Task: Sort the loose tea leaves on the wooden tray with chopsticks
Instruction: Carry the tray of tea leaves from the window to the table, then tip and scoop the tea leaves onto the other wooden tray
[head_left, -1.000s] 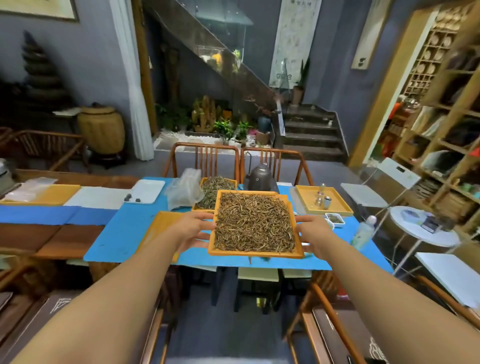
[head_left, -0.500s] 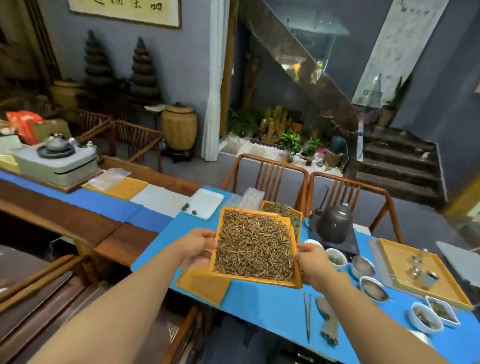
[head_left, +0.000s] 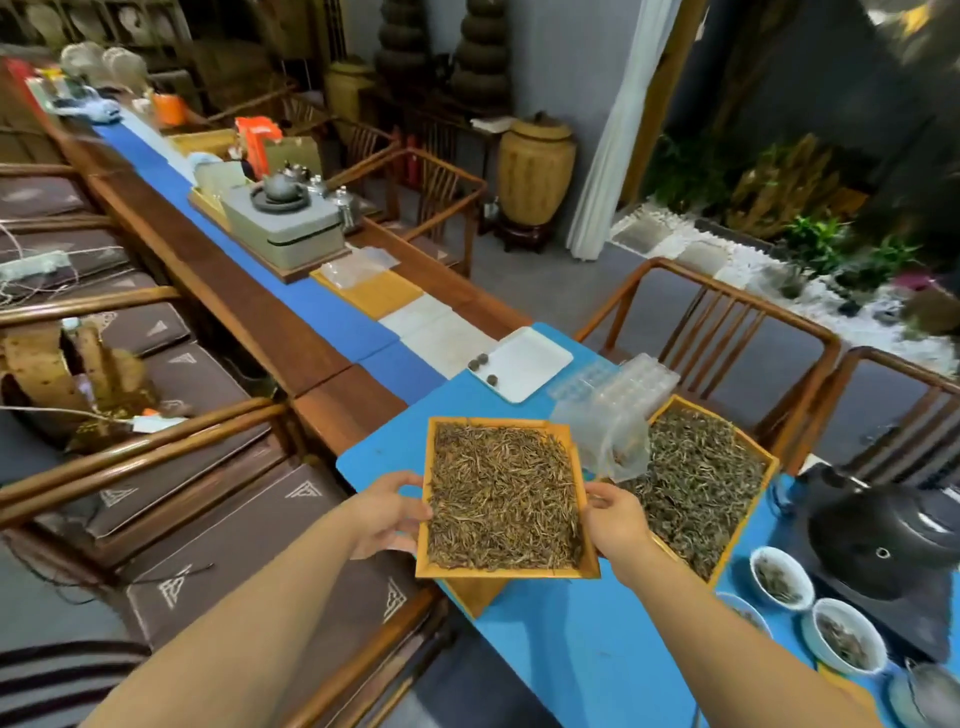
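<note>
The long wooden table (head_left: 249, 306) stretches away from me to the upper left, with a blue cloth (head_left: 582, 644) covering the near end below my arms. Wooden chairs (head_left: 727, 332) stand along its far side. On the cloth to my right lies a second wooden tray (head_left: 763, 467) heaped with greener leaves, a clear plastic bag (head_left: 613, 415) slumped over its near-left corner. At the right edge sits a dark kettle (head_left: 878, 530) on its base. Between my hands I hold the wooden tray (head_left: 506, 571), raised a little above the cloth's left edge, roughly level, and covered across its whole floor with loose tea leaves (head_left: 504, 504), thin brown and golden strands. My left hand (head_left: 387, 514) grips the tray's left rim, thumb on top and fingers curled underneath. My right hand (head_left: 615, 519) clamps the right rim the same way, thumb over the edge. Beyond the tray a white square plate (head_left: 530, 364) rests on the cloth with small dark tea balls (head_left: 483, 364) at its left corner. Two white cups (head_left: 782, 577) holding a few leaves stand by my right forearm. I cannot make out any chopsticks here.
</note>
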